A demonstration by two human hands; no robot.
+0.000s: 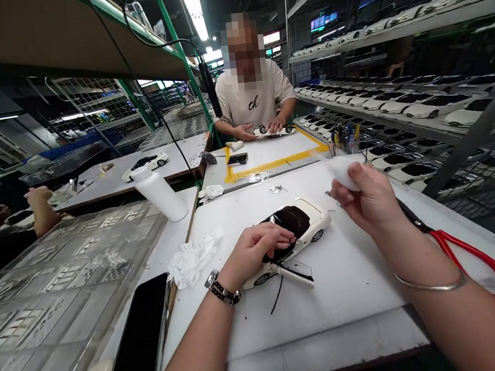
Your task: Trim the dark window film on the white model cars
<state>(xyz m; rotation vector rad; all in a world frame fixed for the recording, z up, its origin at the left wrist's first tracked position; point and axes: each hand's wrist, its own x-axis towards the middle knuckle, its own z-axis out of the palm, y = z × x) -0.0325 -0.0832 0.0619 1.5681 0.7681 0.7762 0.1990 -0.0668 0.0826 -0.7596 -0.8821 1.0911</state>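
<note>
A cream-white model car [317, 216] with a dark roof stands on the white worktop, its near door [298, 271] swung open. My left hand [258, 246] lies over the car's windscreen and door opening, fingers together and bent onto it; the fingertips are partly hidden. Raised right of the car, my right hand [370, 193] pinches a soft white wad [342, 171], which looks like tissue but is blurred. A thin black strip [277, 295] lies below the open door.
Red-handled scissors [480, 255] lie beside my right forearm. Crumpled tissue [195, 259], a black phone [135, 339] and a white bottle [160, 192] are at left. A pen holder [346, 139] stands behind my right hand. Opposite, a co-worker [254, 99] handles another model car [275, 130]. Racks [414, 88] hold several cars.
</note>
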